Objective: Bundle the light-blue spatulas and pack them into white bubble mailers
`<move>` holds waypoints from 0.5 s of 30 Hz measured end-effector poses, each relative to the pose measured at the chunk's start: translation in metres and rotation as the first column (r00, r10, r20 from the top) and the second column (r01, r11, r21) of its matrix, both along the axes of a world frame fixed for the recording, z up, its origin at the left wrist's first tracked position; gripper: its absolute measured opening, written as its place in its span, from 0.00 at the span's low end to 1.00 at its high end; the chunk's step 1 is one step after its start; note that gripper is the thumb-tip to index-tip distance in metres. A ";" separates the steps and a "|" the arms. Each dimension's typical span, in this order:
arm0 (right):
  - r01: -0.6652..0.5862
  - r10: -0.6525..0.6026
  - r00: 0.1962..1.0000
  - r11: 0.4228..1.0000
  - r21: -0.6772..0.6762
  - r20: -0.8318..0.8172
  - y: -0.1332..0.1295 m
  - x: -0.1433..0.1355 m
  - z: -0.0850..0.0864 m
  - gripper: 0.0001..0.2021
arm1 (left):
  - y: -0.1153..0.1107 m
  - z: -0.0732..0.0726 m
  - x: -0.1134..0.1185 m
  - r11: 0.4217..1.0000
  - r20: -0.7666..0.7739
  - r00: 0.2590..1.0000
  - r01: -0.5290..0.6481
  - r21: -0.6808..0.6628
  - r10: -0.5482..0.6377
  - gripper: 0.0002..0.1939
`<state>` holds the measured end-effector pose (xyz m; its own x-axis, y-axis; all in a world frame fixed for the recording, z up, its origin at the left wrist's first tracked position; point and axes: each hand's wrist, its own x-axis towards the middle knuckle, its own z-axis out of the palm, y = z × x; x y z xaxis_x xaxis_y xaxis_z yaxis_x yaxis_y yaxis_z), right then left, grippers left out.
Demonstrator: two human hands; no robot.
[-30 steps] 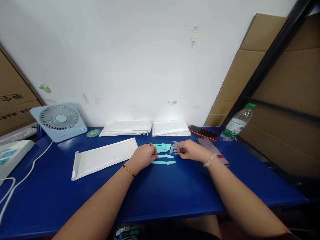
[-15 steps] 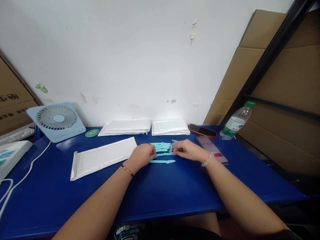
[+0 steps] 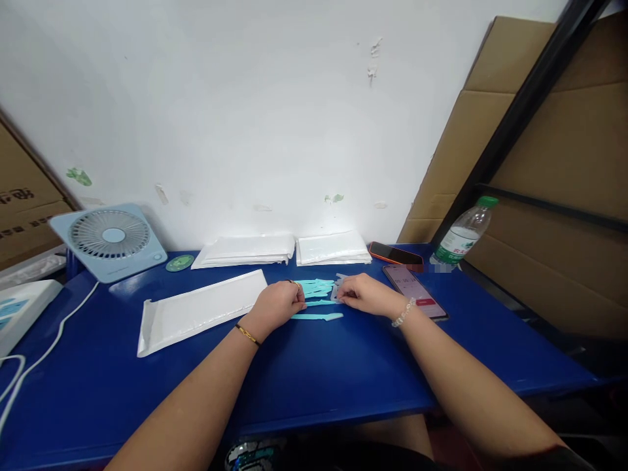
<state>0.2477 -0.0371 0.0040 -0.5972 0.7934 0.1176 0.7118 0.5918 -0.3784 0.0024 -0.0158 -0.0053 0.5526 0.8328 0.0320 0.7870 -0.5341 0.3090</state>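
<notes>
My left hand [image 3: 280,302] is closed, thumb and fingers pinching one end of a slim teal eyebrow razor [image 3: 320,303]. The razor points right, its other end at the fingertips of my right hand [image 3: 364,293]. Those fingers are pinched together too, beside small translucent caps [image 3: 338,282]; whether they grip the razor's tip or a cap is hidden. Just beyond the hands lies a pile of teal razors [image 3: 316,286], partly covered by my left hand. One single razor [image 3: 318,317] rests nearer me on the blue table [image 3: 333,373].
A white padded envelope [image 3: 201,311] lies left of my left hand. Two stacks of envelopes [image 3: 243,250] stand by the wall. To the right are a phone [image 3: 417,293], an orange-edged phone [image 3: 395,254] and a water bottle [image 3: 464,235]. A fan [image 3: 110,239] and cable [image 3: 63,320] occupy the left.
Both hands keep almost the same pose over the razors. The whole view has shifted very slightly; nothing has visibly been let go or picked up.
</notes>
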 end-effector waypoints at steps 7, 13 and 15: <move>-0.062 0.060 0.998 0.995 -0.077 -0.027 -0.009 -0.011 0.001 0.07 | -0.010 0.008 0.005 0.992 0.027 0.997 0.075 -0.104 -0.073 0.06; -0.029 0.027 0.997 0.999 -0.037 -0.073 -0.005 -0.001 0.002 0.08 | -0.007 0.011 -0.001 0.989 0.036 0.997 0.067 -0.132 -0.063 0.11; 0.051 -0.048 0.997 0.998 0.044 -0.066 0.001 0.002 -0.001 0.10 | -0.003 0.007 -0.004 1.000 0.028 1.000 0.009 -0.010 -0.009 0.11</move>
<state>0.2499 -0.0362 0.0029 -0.5474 0.8146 0.1916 0.7154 0.5743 -0.3979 -0.0015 -0.0185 0.0019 0.5590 0.8283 0.0396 0.7730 -0.5378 0.3364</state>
